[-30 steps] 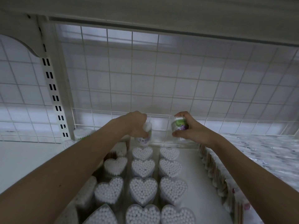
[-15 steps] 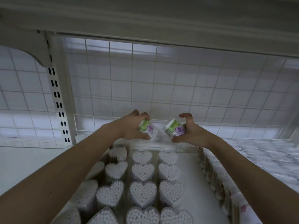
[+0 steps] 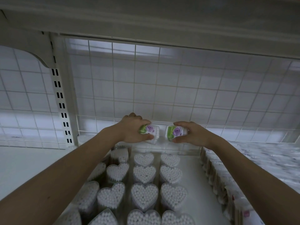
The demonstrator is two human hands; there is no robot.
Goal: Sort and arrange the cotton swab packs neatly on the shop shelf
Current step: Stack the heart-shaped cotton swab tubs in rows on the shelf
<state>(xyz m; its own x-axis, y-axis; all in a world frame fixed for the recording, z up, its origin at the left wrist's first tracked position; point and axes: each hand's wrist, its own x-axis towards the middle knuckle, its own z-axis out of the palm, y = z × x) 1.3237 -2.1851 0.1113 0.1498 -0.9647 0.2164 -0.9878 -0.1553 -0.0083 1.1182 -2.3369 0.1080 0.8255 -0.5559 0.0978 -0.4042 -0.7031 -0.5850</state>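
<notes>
Both hands are at the back of the shelf [image 3: 193, 172], just above the rear row of heart-shaped packs [image 3: 144, 174]: the left hand [image 3: 133, 129] grasps one rose-labelled pack [image 3: 150, 131] and the right hand [image 3: 190, 133] another [image 3: 174, 132], each tipped on its side. They look light, stiff and smooth-walled, likely slippery plastic, so a hold across the side walls rather than the lid seems safest

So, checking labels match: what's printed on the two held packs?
Both packs show a purple rose on green, in the head view.
</notes>
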